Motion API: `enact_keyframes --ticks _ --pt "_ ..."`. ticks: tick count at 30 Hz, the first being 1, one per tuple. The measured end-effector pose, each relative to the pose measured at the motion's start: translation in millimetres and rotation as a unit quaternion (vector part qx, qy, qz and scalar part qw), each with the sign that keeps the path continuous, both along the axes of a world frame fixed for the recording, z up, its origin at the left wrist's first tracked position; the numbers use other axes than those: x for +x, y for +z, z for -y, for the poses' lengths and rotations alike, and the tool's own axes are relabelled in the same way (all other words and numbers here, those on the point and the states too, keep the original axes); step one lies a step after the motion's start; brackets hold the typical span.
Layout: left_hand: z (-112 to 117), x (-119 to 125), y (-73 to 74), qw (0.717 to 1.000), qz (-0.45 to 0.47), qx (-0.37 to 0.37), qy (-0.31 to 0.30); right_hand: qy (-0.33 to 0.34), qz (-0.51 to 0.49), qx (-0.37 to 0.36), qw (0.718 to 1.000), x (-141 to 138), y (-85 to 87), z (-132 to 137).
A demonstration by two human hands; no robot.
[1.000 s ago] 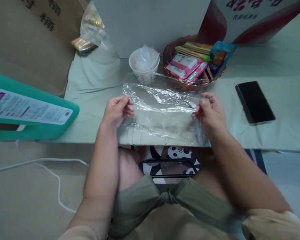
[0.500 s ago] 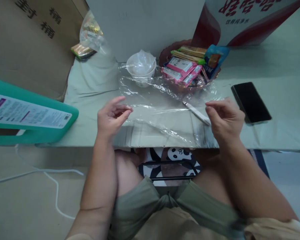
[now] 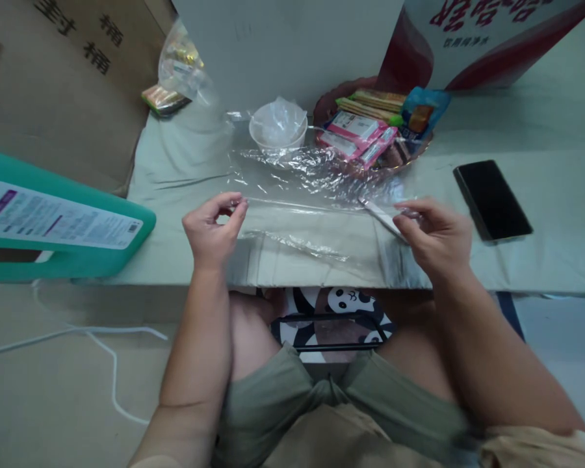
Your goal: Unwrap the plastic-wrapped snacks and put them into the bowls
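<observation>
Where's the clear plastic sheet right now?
In the head view, the clear plastic sheet is mid-picture over the table, stretched between the left hand and right hand, with the white cup and snack basket at its far side.

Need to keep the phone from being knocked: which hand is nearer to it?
Right. The right hand is just left of the phone, slightly lower in the picture; the left hand is much farther left, across the clear plastic film.
</observation>
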State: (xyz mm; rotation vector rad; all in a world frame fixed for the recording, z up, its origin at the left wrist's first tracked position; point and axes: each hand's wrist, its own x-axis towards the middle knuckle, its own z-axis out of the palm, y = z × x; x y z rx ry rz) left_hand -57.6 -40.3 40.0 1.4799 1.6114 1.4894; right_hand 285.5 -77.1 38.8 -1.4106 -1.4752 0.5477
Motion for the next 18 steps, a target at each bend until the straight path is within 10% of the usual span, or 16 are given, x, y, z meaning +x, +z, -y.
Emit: enact_keyframes --ticks 6,11,18 --pt "-0.5 -6.1 2.2 0.993 -0.073 0.08 -0.056 -0.033 0.063 0.084 0.994 -1.5 4.8 -1.4" --pt "3.4 7.7 7.5 0.987 0.036 0.104 -0.119 0.006 -0.021 0.034 0.999 -6.7 5.3 1.9" --pt "-4.7 20.2 7.0 0.979 0.188 -0.052 -0.059 0.009 -0.159 -0.116 0.98 -1.4 -15.6 -9.3"
